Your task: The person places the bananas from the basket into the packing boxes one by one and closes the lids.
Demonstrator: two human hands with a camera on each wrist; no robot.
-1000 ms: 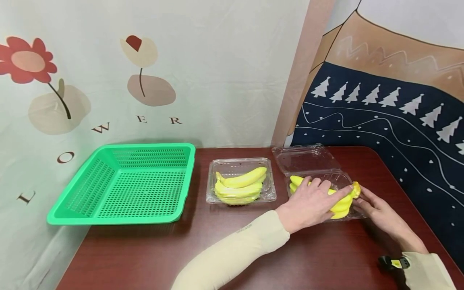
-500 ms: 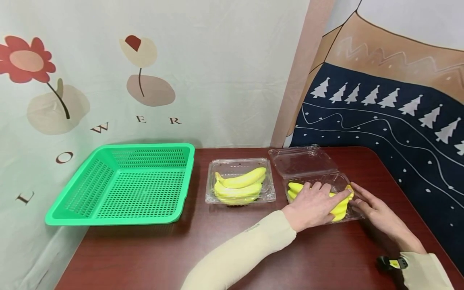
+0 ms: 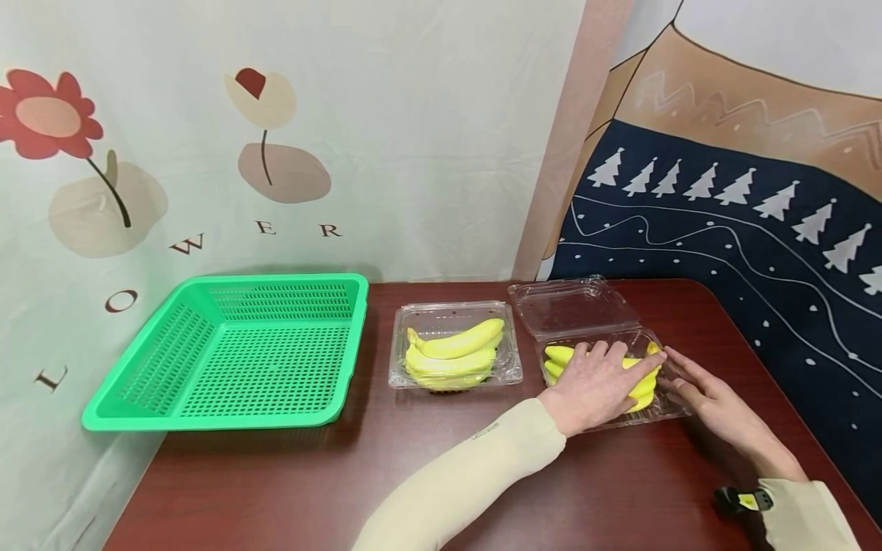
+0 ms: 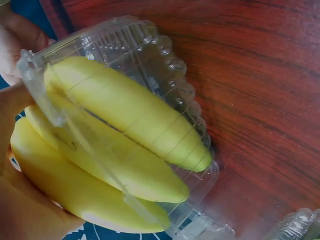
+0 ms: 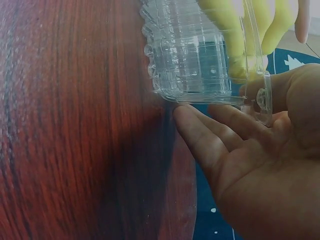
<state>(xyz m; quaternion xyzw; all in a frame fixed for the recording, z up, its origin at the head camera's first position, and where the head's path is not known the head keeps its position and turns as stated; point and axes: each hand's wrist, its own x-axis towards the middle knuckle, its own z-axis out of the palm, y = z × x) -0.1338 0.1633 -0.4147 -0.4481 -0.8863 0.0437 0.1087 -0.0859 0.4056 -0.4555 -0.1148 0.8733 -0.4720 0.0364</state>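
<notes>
On the right of the table, an open clear plastic clamshell container holds a yellow bunch of bananas. My left hand lies over that bunch, some fingers bent over its far side and one digit stretched toward the stem end. In the left wrist view, several bananas show through the clear wall. My right hand touches the container's right side with fairly straight fingers. The right wrist view shows its fingertips against the clear wall, near the stem end.
A closed clear clamshell with more bananas stands left of the open one. A green perforated basket sits farther left. The open container's lid lies back toward the printed curtain. The dark red wooden table extends in front.
The bunch's stem end has dropped from the right rim to inside the container. My left hand moved down with it. The right hand has barely shifted.
</notes>
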